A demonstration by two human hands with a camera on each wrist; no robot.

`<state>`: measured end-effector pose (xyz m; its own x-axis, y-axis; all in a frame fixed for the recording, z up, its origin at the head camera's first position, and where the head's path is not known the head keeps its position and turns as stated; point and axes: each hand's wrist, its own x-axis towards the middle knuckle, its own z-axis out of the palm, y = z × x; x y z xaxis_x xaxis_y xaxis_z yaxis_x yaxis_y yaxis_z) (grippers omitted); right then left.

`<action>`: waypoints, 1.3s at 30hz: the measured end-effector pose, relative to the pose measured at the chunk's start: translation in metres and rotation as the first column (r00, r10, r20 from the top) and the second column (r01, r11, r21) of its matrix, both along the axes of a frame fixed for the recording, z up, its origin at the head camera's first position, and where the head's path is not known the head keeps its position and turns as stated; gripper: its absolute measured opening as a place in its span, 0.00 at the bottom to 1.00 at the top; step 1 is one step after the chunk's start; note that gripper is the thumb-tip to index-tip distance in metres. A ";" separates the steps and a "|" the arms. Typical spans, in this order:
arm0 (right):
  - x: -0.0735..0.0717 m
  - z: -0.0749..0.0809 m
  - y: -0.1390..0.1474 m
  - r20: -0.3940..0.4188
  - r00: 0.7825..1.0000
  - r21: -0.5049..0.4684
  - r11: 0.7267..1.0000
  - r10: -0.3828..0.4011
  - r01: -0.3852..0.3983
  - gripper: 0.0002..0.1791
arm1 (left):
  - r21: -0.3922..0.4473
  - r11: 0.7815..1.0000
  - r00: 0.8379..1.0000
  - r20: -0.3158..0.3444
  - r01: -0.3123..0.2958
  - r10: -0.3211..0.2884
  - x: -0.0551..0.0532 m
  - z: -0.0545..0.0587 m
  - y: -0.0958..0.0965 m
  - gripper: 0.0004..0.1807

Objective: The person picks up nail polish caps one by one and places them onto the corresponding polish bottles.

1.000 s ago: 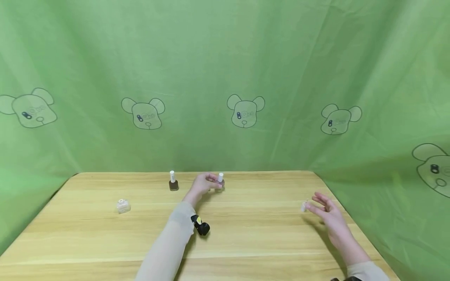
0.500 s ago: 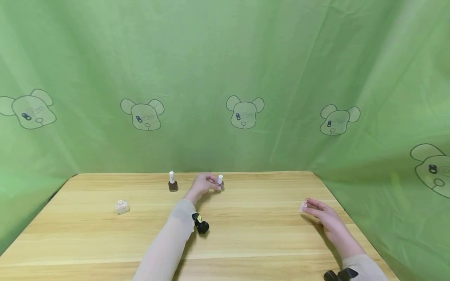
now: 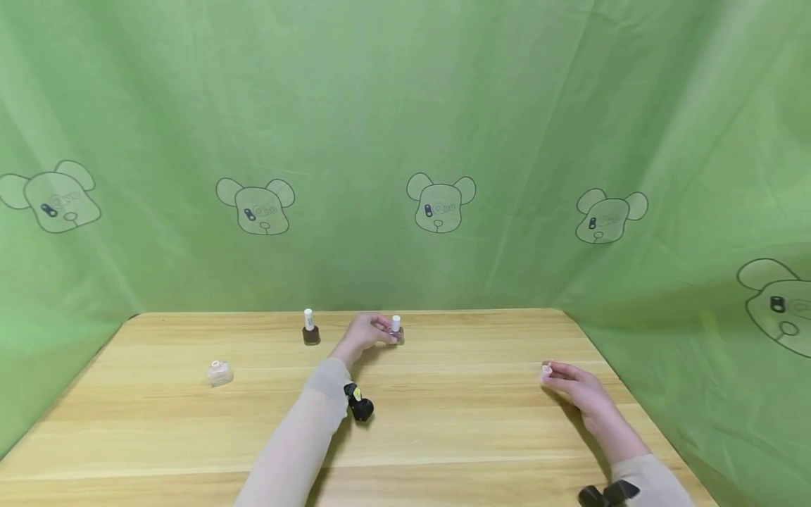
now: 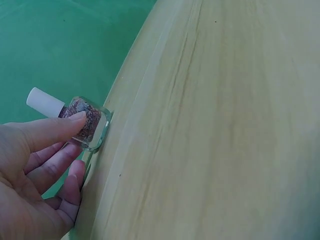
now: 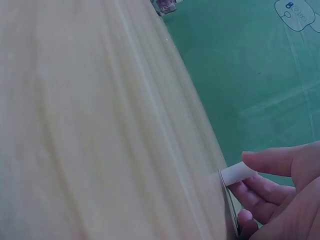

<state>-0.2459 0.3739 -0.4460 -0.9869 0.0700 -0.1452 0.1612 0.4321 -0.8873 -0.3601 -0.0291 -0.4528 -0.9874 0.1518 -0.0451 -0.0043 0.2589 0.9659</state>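
At the back middle of the table, my left hand point(image 3: 364, 334) pinches a glitter nail polish bottle point(image 4: 88, 124) by its glass body. The bottle stands upright with its white cap point(image 4: 45, 102) on, its base at the tabletop. Over on the right, my right hand point(image 3: 581, 391) holds a small white nail polish cap point(image 5: 237, 173) between thumb and fingers, one end right at the table surface. A dark nail polish bottle point(image 3: 311, 334) with a white cap stands left of my left hand. Farther left sits a clear glass bottle point(image 3: 220, 374) with no cap on it.
The wooden table point(image 3: 443, 436) reaches back to a green curtain point(image 3: 355, 267) printed with bear faces. This curtain also hangs along the left and right sides. Black wrist cameras point(image 3: 360, 406) sit on both sleeves.
My right hand has lowered slightly and its raised fingers have closed in round the white cap. The left hand stays on the glitter bottle, nearly unmoved.
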 end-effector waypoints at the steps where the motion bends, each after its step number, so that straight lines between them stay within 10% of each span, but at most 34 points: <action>1: 0.000 0.000 0.000 0.001 1.000 0.006 1.000 0.001 -0.001 0.37 | 0.003 1.000 1.000 -0.004 0.010 -0.010 0.000 0.000 0.000 0.22; 10: 0.000 0.000 -0.002 0.017 0.999 0.082 0.996 -0.038 0.036 0.37 | -0.086 0.996 0.999 -0.037 0.022 -0.025 0.016 0.005 -0.011 0.38; 39: -0.001 0.000 -0.002 0.019 0.998 0.085 0.994 -0.064 0.063 0.37 | -0.170 0.984 0.981 -0.179 0.048 -0.079 0.098 0.030 -0.073 0.29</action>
